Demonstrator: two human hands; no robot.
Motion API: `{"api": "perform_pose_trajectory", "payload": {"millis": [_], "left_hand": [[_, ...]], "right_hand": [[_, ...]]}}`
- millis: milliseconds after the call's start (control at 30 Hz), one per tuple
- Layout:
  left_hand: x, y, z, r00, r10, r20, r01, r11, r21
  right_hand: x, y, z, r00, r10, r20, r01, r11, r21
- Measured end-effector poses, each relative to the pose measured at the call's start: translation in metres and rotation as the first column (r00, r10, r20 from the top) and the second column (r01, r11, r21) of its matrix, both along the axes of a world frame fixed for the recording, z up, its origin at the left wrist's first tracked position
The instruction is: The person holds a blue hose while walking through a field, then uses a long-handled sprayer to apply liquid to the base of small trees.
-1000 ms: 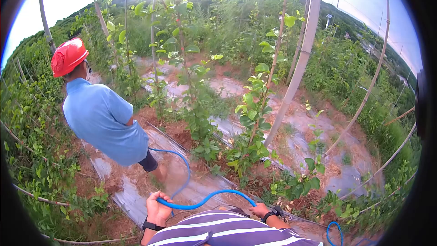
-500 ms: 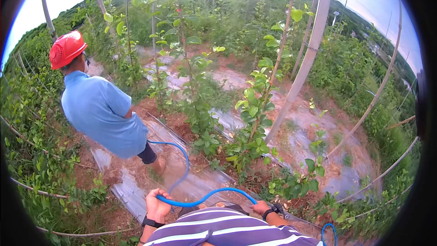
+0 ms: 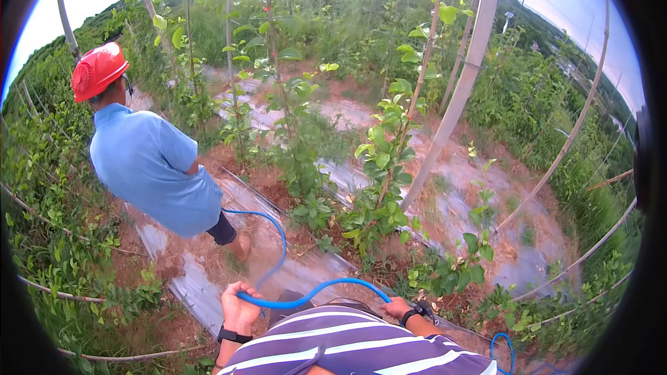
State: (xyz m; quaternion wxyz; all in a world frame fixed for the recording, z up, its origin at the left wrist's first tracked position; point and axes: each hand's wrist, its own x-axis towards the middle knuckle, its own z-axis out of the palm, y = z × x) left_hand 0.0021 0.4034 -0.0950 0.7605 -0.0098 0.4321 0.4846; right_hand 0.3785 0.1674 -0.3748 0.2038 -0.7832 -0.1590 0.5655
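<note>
A blue hose (image 3: 326,283) runs in a curve in front of my striped shirt. At the bottom centre, my left hand (image 3: 240,307), with a black band on its wrist, is closed around it. To the right, my right hand (image 3: 397,307) grips another part of the hose close to my waist. From my left hand the hose loops forward over the ground to a person (image 3: 149,163) in a red helmet (image 3: 99,71) and blue shirt, seen from behind. That person's hands are hidden.
A thick slanted pole (image 3: 455,90) and a leafy young tree (image 3: 392,160) rise ahead. Grey sheeting (image 3: 198,292) covers strips of soil. Dense plants line the left side, and thin bent poles (image 3: 559,156) cross the right. More hose (image 3: 501,347) lies at lower right.
The view has shifted slightly, so the poles and plants sit a little further left. Both hands keep their hold on the hose, and my left hand appears slightly lower.
</note>
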Motion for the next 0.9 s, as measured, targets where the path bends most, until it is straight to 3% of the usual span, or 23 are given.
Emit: {"api": "perform_pose_trajectory", "payload": {"millis": [267, 333, 567, 900], "left_hand": [[0.000, -0.005, -0.001, 1.000, 0.001, 0.013, -0.001, 1.000, -0.002], [-0.001, -0.006, -0.002, 1.000, 0.009, 0.022, -0.008, 1.000, -0.007], [-0.012, -0.009, -0.019, 0.998, -0.007, 0.065, 0.008, 1.000, -0.015], [-0.017, -0.016, -0.025, 0.994, 0.041, 0.099, -0.035, 0.997, -0.065]], "right_hand": [[0.011, -0.018, -0.003, 0.999, 0.020, 0.043, -0.021, 1.000, 0.021], [0.011, -0.020, 0.002, 0.990, 0.088, 0.110, -0.081, 0.994, -0.069], [-0.005, -0.025, 0.010, 0.991, 0.103, 0.081, -0.098, 0.993, -0.066], [0.001, -0.008, 0.024, 1.000, -0.013, 0.022, 0.012, 1.000, 0.006]]}}
